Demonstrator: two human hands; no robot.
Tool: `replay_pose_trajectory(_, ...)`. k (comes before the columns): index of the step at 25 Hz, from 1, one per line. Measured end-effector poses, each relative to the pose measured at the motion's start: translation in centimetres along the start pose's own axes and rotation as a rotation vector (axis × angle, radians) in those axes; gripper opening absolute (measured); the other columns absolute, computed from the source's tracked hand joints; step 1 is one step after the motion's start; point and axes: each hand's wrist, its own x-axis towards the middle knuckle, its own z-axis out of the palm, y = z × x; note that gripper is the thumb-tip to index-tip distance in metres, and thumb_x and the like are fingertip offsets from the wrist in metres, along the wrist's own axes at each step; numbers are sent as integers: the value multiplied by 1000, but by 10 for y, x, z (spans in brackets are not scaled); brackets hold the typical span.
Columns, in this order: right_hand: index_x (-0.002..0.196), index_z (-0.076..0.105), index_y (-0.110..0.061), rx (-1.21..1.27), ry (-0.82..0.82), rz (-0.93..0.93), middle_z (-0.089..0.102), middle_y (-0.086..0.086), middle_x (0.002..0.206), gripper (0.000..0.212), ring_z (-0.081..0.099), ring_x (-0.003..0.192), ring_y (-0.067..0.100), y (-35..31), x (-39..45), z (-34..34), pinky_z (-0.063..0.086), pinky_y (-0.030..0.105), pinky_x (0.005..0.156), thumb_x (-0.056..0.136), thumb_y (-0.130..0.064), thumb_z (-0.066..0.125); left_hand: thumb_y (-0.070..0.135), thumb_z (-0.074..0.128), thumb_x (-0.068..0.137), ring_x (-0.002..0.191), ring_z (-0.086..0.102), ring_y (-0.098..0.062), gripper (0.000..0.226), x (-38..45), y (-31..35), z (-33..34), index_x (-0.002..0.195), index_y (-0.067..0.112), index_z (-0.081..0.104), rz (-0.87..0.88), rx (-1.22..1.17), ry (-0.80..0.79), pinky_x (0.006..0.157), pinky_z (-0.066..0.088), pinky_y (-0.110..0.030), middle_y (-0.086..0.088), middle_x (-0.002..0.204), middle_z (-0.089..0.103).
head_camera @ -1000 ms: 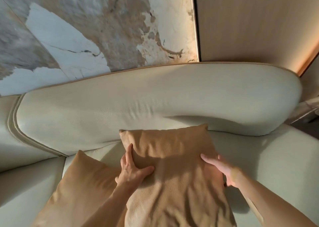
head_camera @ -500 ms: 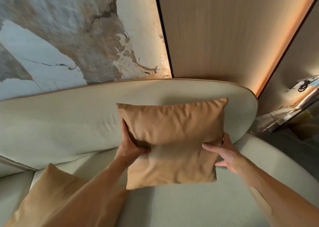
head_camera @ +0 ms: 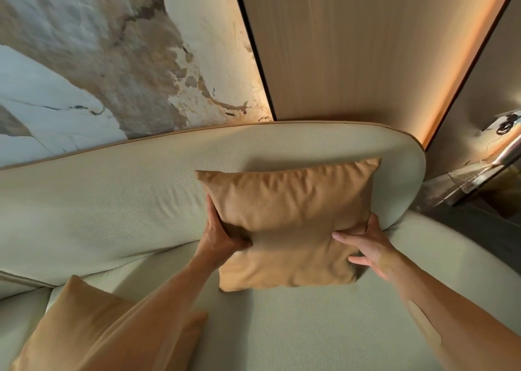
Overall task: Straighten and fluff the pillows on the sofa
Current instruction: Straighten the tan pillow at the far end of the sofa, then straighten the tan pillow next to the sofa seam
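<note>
A tan leather pillow stands upright on the seat of the cream sofa, leaning against the backrest near its right end. My left hand grips the pillow's left edge, thumb pressed into its front. My right hand holds the lower right edge, fingers spread along the side. A second tan pillow lies at the lower left of the seat, partly hidden behind my left forearm.
The backrest curves down and ends just right of the held pillow. Behind it are a marble-patterned wall panel and a wood panel with a lit strip. A metallic fixture and dark floor lie beyond the sofa's right end.
The pillow was lifted from lying flat to standing against the backrest and carried toward the sofa's right end. Both hands stayed on its sides. Over the last half second it settled lower onto the seat.
</note>
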Motion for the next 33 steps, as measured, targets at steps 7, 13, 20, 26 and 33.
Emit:
replay_pose_trajectory(7, 147, 19, -36, -16, 53, 0, 37, -11, 147, 102, 46, 127, 23, 12, 20, 13, 46, 52, 95, 70, -23, 85, 26, 90, 56, 141, 32, -29, 145, 15, -10, 11, 148, 44, -21, -46, 61, -16, 113, 35, -50, -4, 158, 25)
replay_pose_trajectory(13, 151, 12, -14, -239, 171, -207, 37, 11, 151, 91, 44, 132, 24, 21, 19, 37, 29, 37, 114, 84, -17, 72, 36, 83, 73, 135, 42, -30, 131, 9, -18, 16, 150, 34, -24, -100, 205, -27, 107, 39, -45, -14, 151, 33)
replay_pose_trajectory(20, 148, 17, -4, -568, 224, -147, 36, 18, 149, 79, 43, 131, 34, 35, -10, 50, 34, 35, 107, 89, -27, 64, 49, 66, 86, 139, 39, -30, 107, -35, -20, -9, 152, 36, -16, -137, 331, -7, 103, 44, -48, -1, 162, 18)
replay_pose_trajectory(26, 149, -4, 6, -692, 196, -12, 30, 31, 150, 100, 42, 132, 42, 43, -40, 106, 36, 44, 103, 89, -39, 62, 56, 63, 85, 140, 38, -29, 103, -80, -41, -68, 151, 44, -15, -281, 345, 146, 100, 46, -52, 0, 164, 14)
replay_pose_trajectory(33, 149, 20, -4, -726, 11, -101, 33, 23, 150, 92, 37, 136, 35, 40, -80, 184, 35, 41, 107, 81, -39, 71, 58, 67, 80, 141, 36, -25, 106, -132, -95, -147, 154, 39, -6, -336, 262, 270, 102, 44, -47, 1, 162, 18)
